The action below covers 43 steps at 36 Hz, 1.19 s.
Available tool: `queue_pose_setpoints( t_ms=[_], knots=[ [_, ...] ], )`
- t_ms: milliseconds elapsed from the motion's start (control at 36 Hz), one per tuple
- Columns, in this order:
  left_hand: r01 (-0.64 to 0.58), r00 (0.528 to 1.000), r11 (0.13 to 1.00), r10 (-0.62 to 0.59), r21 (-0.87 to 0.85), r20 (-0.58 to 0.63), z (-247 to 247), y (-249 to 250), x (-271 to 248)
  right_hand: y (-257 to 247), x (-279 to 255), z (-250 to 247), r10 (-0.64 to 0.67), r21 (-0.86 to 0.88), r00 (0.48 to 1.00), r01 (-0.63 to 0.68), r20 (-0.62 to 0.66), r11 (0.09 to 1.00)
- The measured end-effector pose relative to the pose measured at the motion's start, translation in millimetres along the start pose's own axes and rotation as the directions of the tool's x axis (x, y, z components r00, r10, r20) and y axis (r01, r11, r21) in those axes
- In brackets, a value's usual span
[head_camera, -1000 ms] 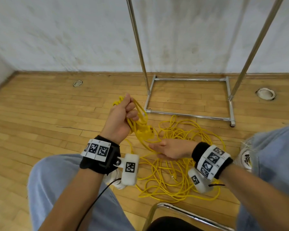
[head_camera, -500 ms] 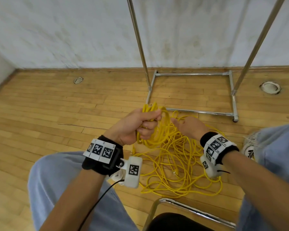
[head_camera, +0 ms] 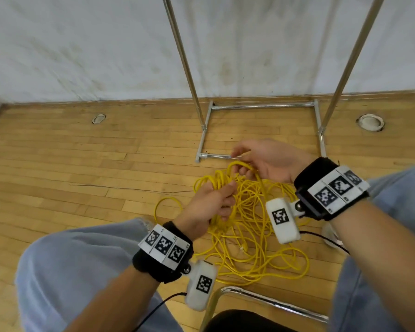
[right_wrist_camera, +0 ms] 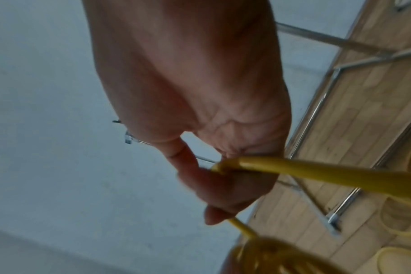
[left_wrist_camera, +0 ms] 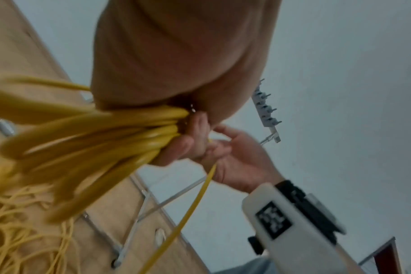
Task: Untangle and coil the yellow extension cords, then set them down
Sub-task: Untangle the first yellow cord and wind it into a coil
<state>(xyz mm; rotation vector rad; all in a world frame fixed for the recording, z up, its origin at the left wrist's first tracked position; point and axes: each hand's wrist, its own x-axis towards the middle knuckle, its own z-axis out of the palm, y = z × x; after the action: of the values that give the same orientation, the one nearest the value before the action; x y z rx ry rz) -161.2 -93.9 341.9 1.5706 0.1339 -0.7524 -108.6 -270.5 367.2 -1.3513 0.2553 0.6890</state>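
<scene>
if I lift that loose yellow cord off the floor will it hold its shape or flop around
Probably floppy: the loose yellow cord sprawls in uneven, overlapping loops on the floor. It likely snags, since strands cross each other. The bunch held by the left hand droops below the fist, so lifted loops should sag too.

- The head view is evenly and softly lit, with no hard shadows on the wooden floor (head_camera: 82, 164).
- Its wide lens bows the rack poles (head_camera: 180, 51) outward, and the wall (head_camera: 82, 44) looks smeared.
- Thin glints run along the chrome chair frame (head_camera: 261, 297).
- In the left wrist view the yellow cords (left_wrist_camera: 87, 140) nearest the lens are badly blurred, and the left hand (left_wrist_camera: 176, 55) is soft and dim.
- In the right wrist view the right hand (right_wrist_camera: 200, 83) is shaded and unsharp against a pale wall, and the floor tilts steeply.
</scene>
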Motion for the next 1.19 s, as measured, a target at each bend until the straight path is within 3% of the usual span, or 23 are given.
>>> queue_pose_setpoints(
  t_ms=[83, 167, 222, 333, 417, 500, 556, 639, 667, 750, 806, 917, 972, 1056, 1194],
  knots=[
    [-0.09, 0.994, 0.968, 0.075, -0.234, -0.074, 10, -2, 2, -3, -15, 20, -0.129, -0.055, 0.991, 0.131, 0.046, 0.99],
    [-0.119, 0.992, 0.849, 0.083, -0.515, -0.091, 17, 7, 2, -2, -26, 41, -0.235, -0.188, 0.972, 0.232, 0.005, 0.954],
    [-0.176, 0.984, 0.777, 0.145, -0.604, -0.101, 17, 10, 4, 1, -30, 53, -0.3, -0.324, 0.953, 0.275, -0.03, 0.905],
    [-0.218, 0.976, 0.718, 0.141, -0.661, -0.168, 2, 1, 8, 9, -33, 73, -0.485, -0.593, 0.873, 0.363, -0.054, 0.719],
    [-0.134, 0.991, 0.72, 0.104, -0.681, -0.086, -3, 1, 7, 24, -37, 89, -0.603, -0.702, 0.795, 0.391, -0.07, 0.596],
    [-0.116, 0.988, 0.728, 0.154, -0.675, -0.003, 1, 9, 0, 44, -43, 103, -0.733, -0.767, 0.677, 0.437, -0.064, 0.47],
    [-0.059, 0.991, 0.763, 0.12, -0.643, 0.052, -1, 12, 1, 54, -45, 107, -0.762, -0.754, 0.638, 0.444, -0.113, 0.484],
    [0.1, 0.993, 0.712, -0.024, -0.695, 0.119, -9, 19, 3, 61, -44, 105, -0.786, -0.72, 0.589, 0.462, -0.187, 0.518],
    [0.103, 0.993, 0.695, -0.034, -0.712, 0.11, -12, 21, 4, 61, -43, 104, -0.797, -0.714, 0.57, 0.472, -0.2, 0.517],
    [-0.063, 0.998, 0.67, 0.021, -0.74, -0.066, -19, 25, 13, 57, -41, 96, -0.82, -0.722, 0.522, 0.472, -0.232, 0.505],
    [-0.176, 0.982, 0.662, 0.066, -0.728, -0.177, -23, 32, 14, 54, -41, 90, -0.8, -0.707, 0.545, 0.461, -0.252, 0.537],
    [-0.277, 0.948, 0.673, 0.075, -0.685, -0.309, -31, 43, 14, 56, -32, 80, -0.64, -0.557, 0.741, 0.45, -0.203, 0.698],
    [-0.285, 0.946, 0.666, 0.079, -0.689, -0.315, -36, 47, 13, 61, -25, 79, -0.568, -0.464, 0.808, 0.448, -0.156, 0.765],
    [-0.307, 0.945, 0.631, 0.113, -0.713, -0.307, -45, 53, 13, 68, -15, 78, -0.536, -0.405, 0.84, 0.463, -0.082, 0.788],
    [-0.335, 0.942, 0.547, 0.207, -0.767, -0.264, -57, 73, 6, 66, -1, 72, -0.565, -0.506, 0.824, 0.506, 0.044, 0.698]
  ],
)
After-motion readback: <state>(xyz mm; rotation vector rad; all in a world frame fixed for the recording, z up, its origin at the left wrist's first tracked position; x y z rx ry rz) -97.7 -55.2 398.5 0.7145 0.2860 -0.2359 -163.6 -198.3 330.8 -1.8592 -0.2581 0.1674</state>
